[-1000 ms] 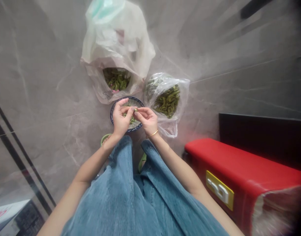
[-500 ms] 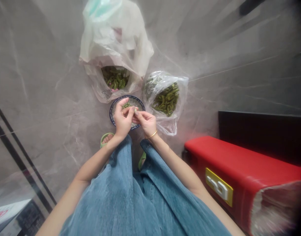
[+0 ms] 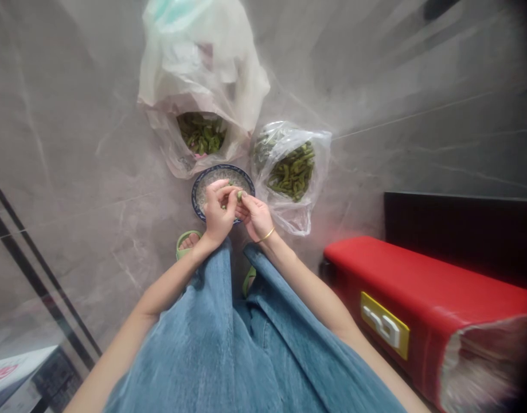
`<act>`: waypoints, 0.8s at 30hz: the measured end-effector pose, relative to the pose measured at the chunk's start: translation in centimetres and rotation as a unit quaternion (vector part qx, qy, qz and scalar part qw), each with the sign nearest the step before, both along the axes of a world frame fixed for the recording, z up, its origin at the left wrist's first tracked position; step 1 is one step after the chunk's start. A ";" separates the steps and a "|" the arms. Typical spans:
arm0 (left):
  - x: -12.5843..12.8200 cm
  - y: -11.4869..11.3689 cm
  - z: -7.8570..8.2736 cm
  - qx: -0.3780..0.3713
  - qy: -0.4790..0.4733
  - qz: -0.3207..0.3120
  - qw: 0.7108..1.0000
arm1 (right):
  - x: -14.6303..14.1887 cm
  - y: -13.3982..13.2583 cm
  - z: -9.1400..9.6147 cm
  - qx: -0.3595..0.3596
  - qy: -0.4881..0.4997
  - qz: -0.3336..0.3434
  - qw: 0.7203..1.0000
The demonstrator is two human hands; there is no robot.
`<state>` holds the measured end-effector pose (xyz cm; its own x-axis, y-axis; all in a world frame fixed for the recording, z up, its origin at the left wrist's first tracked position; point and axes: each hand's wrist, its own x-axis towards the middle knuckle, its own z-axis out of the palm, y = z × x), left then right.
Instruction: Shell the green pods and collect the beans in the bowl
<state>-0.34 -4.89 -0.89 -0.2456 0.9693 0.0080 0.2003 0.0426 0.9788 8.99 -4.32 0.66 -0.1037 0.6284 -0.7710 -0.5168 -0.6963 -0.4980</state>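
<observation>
Above a blue-rimmed bowl (image 3: 202, 177) my two hands meet at the fingertips. My left hand (image 3: 219, 209) is closed in a pinch on a small green bean pod (image 3: 239, 195). The thumb and fingers of my right hand (image 3: 255, 215), with a gold bangle at its wrist, pinch the same pod from the other side. Part of the pod is hidden by the fingers. My hands cover much of the bowl's inside. Beyond it, a whitish plastic bag (image 3: 241, 109) gapes open over green pods (image 3: 203, 135). More pods (image 3: 292, 172) fill a clear plastic bag (image 3: 298, 222) to the right.
On the right lies a large red case (image 3: 401, 275) with a yellow tag, beside a black panel (image 3: 456, 238). A white printed box (image 3: 18, 370) stands at the lower left. Green slippers (image 3: 180, 245) are on my feet on the grey marbled floor (image 3: 95, 189).
My hands have shifted slightly over the bowl, and the left fingers have curled lower. More of the green pod shows between the fingertips. The bags stay where they were.
</observation>
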 end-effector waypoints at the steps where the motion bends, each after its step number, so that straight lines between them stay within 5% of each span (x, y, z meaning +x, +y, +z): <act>1: -0.1 -0.1 -0.2 0.006 0.016 -0.008 1.000 | 0.2 0.1 -0.1 -0.015 0.016 0.005 1.000; 10: -1.3 -0.3 -0.7 0.012 0.147 -0.114 0.982 | 1.1 0.9 -0.3 -0.040 0.068 0.045 0.996; 16: -2.1 0.6 -0.3 -0.021 0.108 -0.083 0.991 | 1.2 1.3 -0.6 0.015 0.094 0.059 0.994; 20: -4.2 3.9 -0.8 -0.014 0.118 -0.018 0.993 | 1.3 1.3 -0.7 0.030 0.042 0.101 0.994; 24: -6.4 8.5 -2.3 0.023 0.156 -0.010 0.988 | 1.9 1.6 -1.2 0.154 -0.082 0.156 0.972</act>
<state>-6.70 3.61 -3.20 -0.2052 0.9708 0.1240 0.4920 -0.0072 0.8705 10.89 -2.74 -0.56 -0.2178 0.7895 -0.5738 -0.2005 -0.6116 -0.7654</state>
